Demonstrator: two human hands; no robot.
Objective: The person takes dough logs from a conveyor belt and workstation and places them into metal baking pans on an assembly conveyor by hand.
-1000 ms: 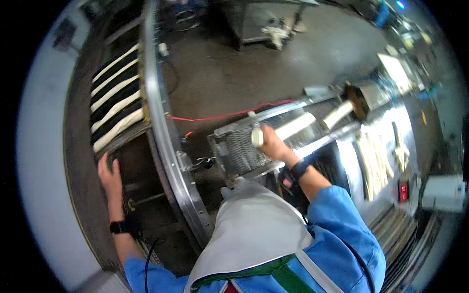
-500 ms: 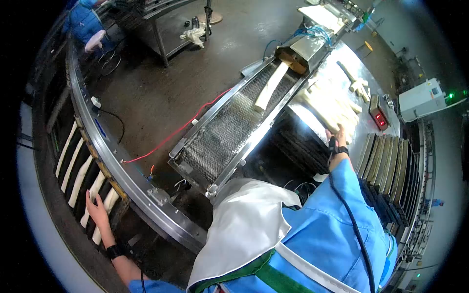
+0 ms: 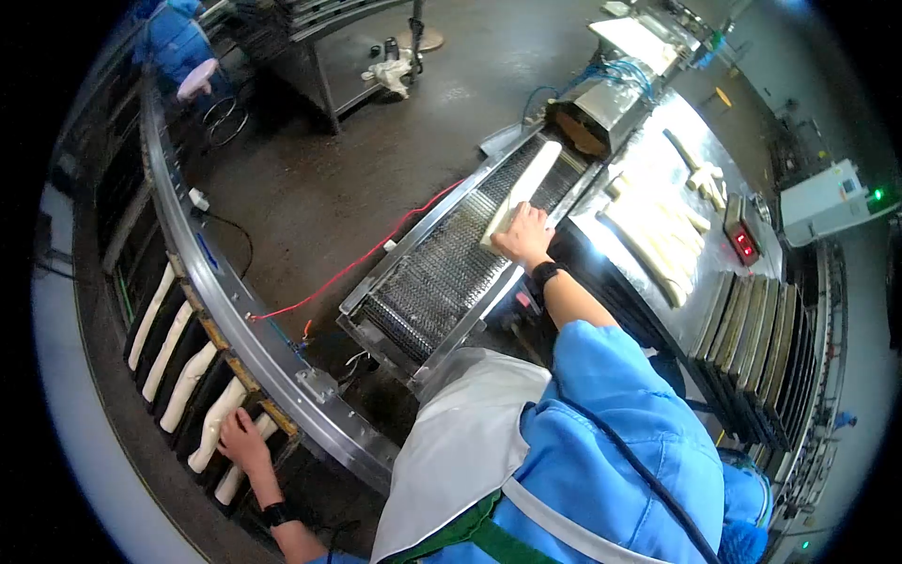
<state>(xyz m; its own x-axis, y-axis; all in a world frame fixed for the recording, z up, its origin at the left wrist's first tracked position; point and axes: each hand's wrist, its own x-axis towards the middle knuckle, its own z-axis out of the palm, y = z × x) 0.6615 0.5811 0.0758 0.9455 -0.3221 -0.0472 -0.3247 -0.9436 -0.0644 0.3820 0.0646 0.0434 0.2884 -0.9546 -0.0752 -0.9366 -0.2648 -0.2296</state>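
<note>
Dough strip (image 3: 533, 179) on a mesh conveyor (image 3: 427, 282), right of centre, its lower end partly covered by the curled right hand (image 3: 524, 235); lower left, the half-bent left hand (image 3: 246, 446) meets a second strip (image 3: 209, 434), both grips being too obscured to tell.

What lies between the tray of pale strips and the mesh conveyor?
Between the tray and conveyor, the head view shows a curved metal rail, then dark floor and a red cord.
</note>
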